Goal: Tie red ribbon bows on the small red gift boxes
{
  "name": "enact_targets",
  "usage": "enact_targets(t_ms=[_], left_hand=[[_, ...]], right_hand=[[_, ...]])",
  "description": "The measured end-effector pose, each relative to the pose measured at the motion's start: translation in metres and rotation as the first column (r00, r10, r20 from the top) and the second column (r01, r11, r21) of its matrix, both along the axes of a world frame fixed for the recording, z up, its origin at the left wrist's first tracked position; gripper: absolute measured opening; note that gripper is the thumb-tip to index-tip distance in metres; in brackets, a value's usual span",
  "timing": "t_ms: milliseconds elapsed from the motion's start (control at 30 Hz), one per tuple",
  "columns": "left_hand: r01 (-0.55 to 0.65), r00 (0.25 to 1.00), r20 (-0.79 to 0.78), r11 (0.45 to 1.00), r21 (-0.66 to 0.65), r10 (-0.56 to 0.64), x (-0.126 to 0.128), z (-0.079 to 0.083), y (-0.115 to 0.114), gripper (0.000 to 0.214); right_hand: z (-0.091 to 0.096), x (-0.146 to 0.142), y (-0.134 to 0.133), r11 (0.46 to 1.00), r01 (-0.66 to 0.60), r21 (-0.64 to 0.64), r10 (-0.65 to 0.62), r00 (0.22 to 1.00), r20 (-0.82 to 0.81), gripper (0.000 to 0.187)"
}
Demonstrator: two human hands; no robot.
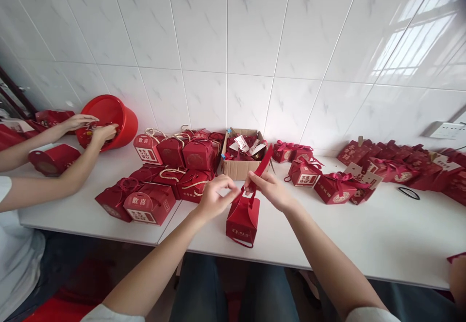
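A small red gift box stands near the table's front edge, its top flaps folded up and a thin cord hanging at its front. Above its top, my right hand pinches a red ribbon, whose flat end sticks up past the fingers. My left hand is closed in a pinch at the ribbon's other side, just left of the box top. The fingertips of both hands are close together. Where exactly the ribbon passes through the flaps is partly hidden by the fingers.
Stacked red boxes with rope handles stand left. A cardboard carton of ribbons and tags sits behind. Ribbon-tied boxes and a black ring lie right. At far left, another person's hands reach into a red basin.
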State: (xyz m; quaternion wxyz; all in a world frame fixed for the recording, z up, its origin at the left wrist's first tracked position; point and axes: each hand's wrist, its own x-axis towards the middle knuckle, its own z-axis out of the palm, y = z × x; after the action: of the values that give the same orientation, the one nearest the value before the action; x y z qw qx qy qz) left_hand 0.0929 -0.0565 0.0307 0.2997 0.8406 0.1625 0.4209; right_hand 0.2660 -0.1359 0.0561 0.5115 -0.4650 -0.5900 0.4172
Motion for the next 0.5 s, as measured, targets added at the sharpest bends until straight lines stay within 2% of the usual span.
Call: enact_targets(t_ms=[33,100,133,200,300,367,433,500], left_hand=[[-0.035,0.998,0.051,0.989,-0.143,0.042,0.004,0.000,0.003,0.044],[-0.045,0.998,0.028,0.905,-0.424,0.062,0.012,0.003,0.008,0.057],[-0.027,1.000,-0.014,0.838,-0.544,0.023,0.016,0.004,0.009,0.061],[0.043,0.994,-0.042,0.702,-0.711,-0.103,0.023,0.006,0.009,0.058],[0.250,0.961,0.137,0.545,-0.801,-0.240,0.027,0.008,0.005,0.039],[0.366,0.927,0.270,0.475,-0.800,-0.260,0.028,0.010,0.001,0.029],[0.379,0.924,0.305,0.440,-0.814,-0.231,0.028,0.013,-0.001,0.023],[0.331,0.942,0.268,0.432,-0.839,-0.201,0.028,0.015,0.000,0.022]], right_hand=[[0.003,0.000,-0.002,0.992,0.045,0.119,-0.067,0.979,0.194,0.044],[0.008,0.001,-0.005,0.933,0.014,0.359,-0.196,0.856,0.478,0.040],[0.010,0.002,-0.006,0.894,-0.028,0.447,-0.248,0.800,0.546,0.037],[0.010,0.005,-0.008,0.831,-0.093,0.549,-0.307,0.746,0.591,0.031],[0.005,0.007,-0.008,0.808,-0.135,0.574,-0.303,0.739,0.602,0.028],[0.001,0.008,-0.008,0.820,-0.148,0.553,-0.260,0.764,0.591,0.027],[-0.003,0.006,-0.009,0.846,-0.126,0.518,-0.218,0.804,0.552,0.027],[-0.008,0.004,-0.011,0.879,-0.088,0.468,-0.179,0.850,0.495,0.028]])
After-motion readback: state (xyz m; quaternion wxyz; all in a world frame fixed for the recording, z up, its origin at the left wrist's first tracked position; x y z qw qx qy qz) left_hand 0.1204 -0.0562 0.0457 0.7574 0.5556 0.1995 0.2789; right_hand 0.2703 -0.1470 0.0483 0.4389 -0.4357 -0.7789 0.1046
